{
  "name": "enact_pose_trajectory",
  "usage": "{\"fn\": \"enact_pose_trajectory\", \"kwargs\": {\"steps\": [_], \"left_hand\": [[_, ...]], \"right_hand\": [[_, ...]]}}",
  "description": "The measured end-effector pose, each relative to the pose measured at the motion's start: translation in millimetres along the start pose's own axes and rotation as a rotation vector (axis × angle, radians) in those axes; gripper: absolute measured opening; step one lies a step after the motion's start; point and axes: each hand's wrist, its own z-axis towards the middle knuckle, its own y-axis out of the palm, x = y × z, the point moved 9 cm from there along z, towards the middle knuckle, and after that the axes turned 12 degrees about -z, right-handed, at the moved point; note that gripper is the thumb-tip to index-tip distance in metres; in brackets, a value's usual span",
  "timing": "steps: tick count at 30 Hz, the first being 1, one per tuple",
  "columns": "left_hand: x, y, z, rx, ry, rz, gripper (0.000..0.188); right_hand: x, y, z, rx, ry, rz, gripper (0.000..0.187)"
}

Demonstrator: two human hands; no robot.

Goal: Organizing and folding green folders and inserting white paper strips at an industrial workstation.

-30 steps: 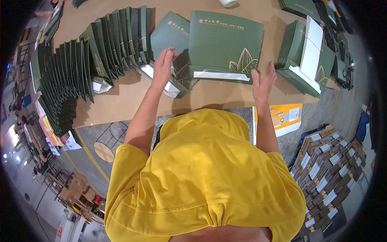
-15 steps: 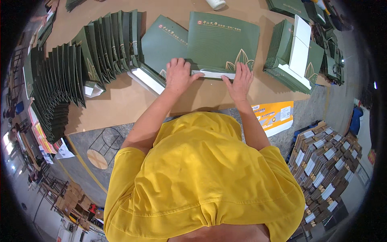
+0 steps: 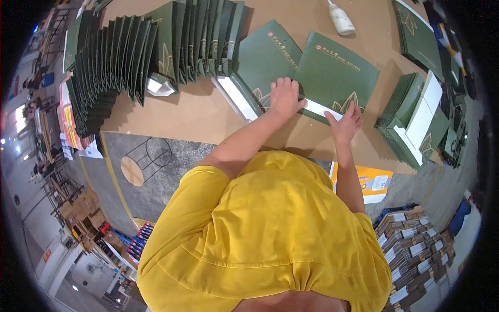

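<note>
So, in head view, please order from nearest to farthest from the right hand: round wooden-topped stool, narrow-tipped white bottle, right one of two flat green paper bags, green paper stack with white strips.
1. Right flat green bag, touched by the right hand.
2. Green paper stack, on the right.
3. White bottle, farther up the table.
4. Wooden-topped stool, floor, far left.

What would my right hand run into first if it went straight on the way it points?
Your right hand would probably meet the green bag just beneath it, then the brown tabletop; exact contact is hard to judge.
</note>
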Motion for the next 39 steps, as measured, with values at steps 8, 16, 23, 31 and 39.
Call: {"fn": "enact_pose_trajectory", "kwargs": {"steps": [8,16,23,31,39], "left_hand": [[2,-25,-27,0.014,0.112,-0.156,0.053],[-105,-138,-106,0.570,0.060,-0.527,0.036],[-104,-136,-120,0.506,0.065,-0.488,0.032],[-8,-25,-62,0.011,0.218,0.166,0.064],[-18,12,-43,-0.010,0.236,0.419,0.060]], "right_hand": [[11,-17,-12,0.182,0.058,0.003,0.108],[58,4,-8,0.044,0.252,0.348,0.115],[87,44,15,-0.050,0.281,0.432,0.079],[63,22,4,-0.126,0.316,0.810,0.041],[54,-110,-16,0.168,0.317,0.639,0.054]]}}
